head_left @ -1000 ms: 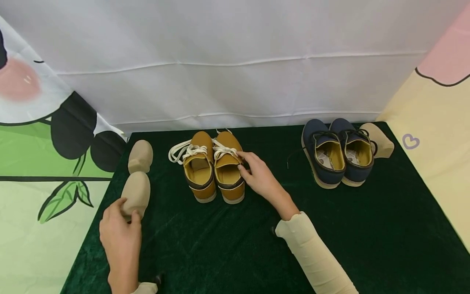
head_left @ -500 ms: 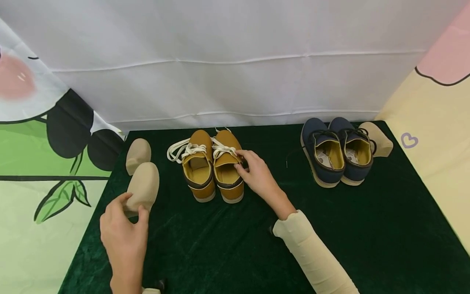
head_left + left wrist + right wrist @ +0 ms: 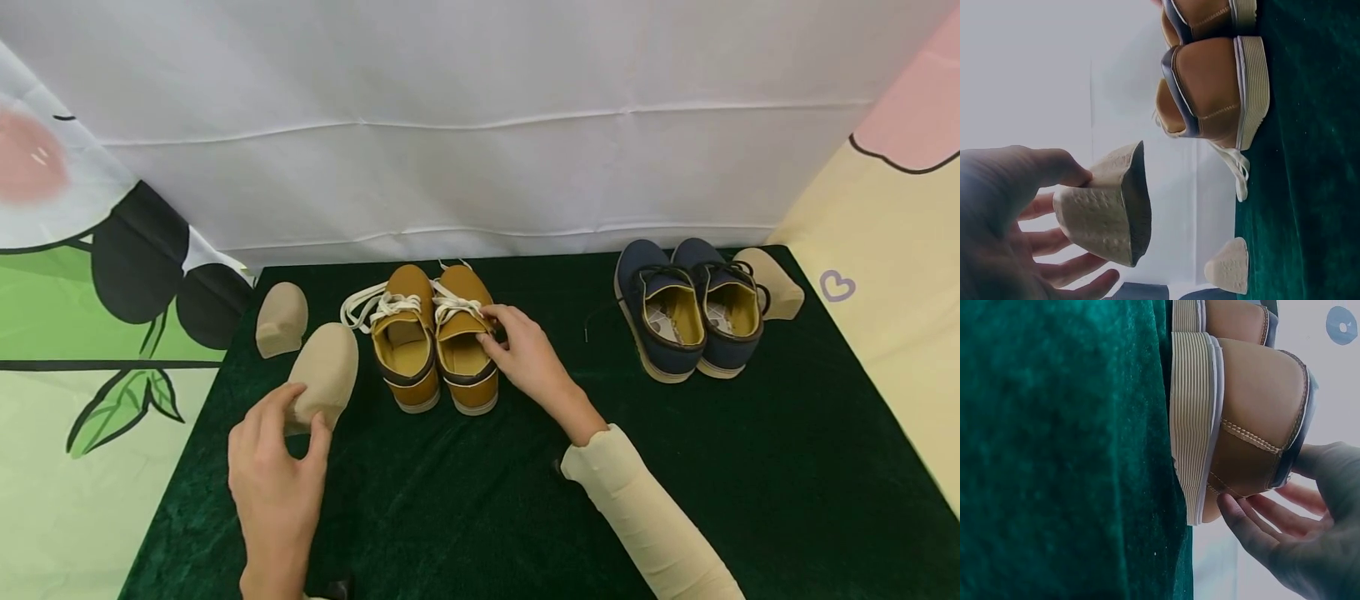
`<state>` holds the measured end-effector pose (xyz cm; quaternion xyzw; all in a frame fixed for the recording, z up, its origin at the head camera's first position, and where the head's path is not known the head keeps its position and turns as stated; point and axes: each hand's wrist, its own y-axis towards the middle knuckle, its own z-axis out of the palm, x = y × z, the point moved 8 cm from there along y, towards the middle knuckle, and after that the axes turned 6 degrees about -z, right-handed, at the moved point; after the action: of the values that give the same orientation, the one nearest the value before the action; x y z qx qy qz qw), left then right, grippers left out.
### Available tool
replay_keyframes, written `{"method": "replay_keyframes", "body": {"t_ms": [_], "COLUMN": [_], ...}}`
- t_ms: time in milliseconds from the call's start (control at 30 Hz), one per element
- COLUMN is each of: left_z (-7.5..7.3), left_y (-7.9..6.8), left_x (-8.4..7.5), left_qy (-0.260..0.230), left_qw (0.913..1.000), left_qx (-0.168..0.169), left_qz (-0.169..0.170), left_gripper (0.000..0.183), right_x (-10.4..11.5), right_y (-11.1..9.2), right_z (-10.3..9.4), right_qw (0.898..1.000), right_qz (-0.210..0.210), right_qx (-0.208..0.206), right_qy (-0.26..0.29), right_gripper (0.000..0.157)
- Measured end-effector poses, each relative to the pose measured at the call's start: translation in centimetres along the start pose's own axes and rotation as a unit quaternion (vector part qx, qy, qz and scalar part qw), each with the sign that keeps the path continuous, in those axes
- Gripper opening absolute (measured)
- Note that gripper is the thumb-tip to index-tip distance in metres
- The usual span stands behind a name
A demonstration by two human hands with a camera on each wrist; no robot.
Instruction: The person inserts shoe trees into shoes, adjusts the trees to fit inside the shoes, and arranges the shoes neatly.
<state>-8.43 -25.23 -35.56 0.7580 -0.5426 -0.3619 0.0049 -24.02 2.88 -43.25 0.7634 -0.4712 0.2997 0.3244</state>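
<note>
Printed cloth [image 3: 45, 308] hangs at nine o'clock; at eight, left hand [image 3: 276, 467], fingers gripping a beige block [image 3: 327, 371] above the green-velvet counter [image 3: 450, 500]. White drape [image 3: 480, 125] spans twelve; centrally, right hand [image 3: 528, 354], fingers holding a brown shoe [image 3: 463, 354]; yellow cloth [image 3: 885, 333], three.

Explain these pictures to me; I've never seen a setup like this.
There is no machine here: a person works bare-handed. The widest picture comes from a camera worn on the head; the two others come from cameras on the wrists and show things turned sideways. On the dark green cloth stand tan shoes in the middle and navy shoes to the right. One rounded beige block lies at the far left, another beige block beside the navy pair. The left hand holds a third block, lifted off the cloth. The right hand grips the right-hand tan shoe near its opening.
</note>
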Motion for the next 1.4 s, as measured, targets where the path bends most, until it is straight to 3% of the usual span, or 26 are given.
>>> {"method": "replay_keyframes", "body": {"t_ms": [200, 433, 800, 1000, 1133, 1400], "left_z": [-0.1, 0.3, 1.3, 1.5, 1.5, 2.2], "left_y": [-0.5, -1.1, -1.7, -2.1, -2.5, -2.9], "left_x": [-0.9, -2.0, -3.4, -4.4, -5.2, -6.1], "left_qy": [-0.004, -0.021, -0.053, -0.073, -0.101, -0.127], "left_qw": [0.9995, 0.999, 0.9924, 0.9847, 0.9766, 0.9684], "left_qx": [0.007, 0.014, 0.022, 0.014, -0.005, -0.005], "left_qz": [0.03, 0.038, 0.109, 0.158, 0.19, 0.214], "left_gripper": [0.045, 0.054, 0.048, 0.044, 0.053, 0.053], "right_x": [0.0, -0.3, -0.4, -0.4, -0.4, -0.4], "right_y": [0.2, 0.2, 0.1, 0.0, -0.1, -0.1], "right_z": [0.0, 0.0, -0.1, -0.1, -0.1, -0.1], "right_qw": [1.0, 1.0, 1.0, 1.0, 1.0, 0.999], "right_qz": [-0.008, -0.008, 0.003, 0.001, -0.001, -0.013], "right_qx": [-0.004, -0.012, -0.023, -0.024, -0.023, -0.031], "right_qy": [-0.003, -0.004, 0.0, -0.003, -0.003, -0.004], "right_gripper": [0.039, 0.038, 0.037, 0.037, 0.038, 0.037]}}
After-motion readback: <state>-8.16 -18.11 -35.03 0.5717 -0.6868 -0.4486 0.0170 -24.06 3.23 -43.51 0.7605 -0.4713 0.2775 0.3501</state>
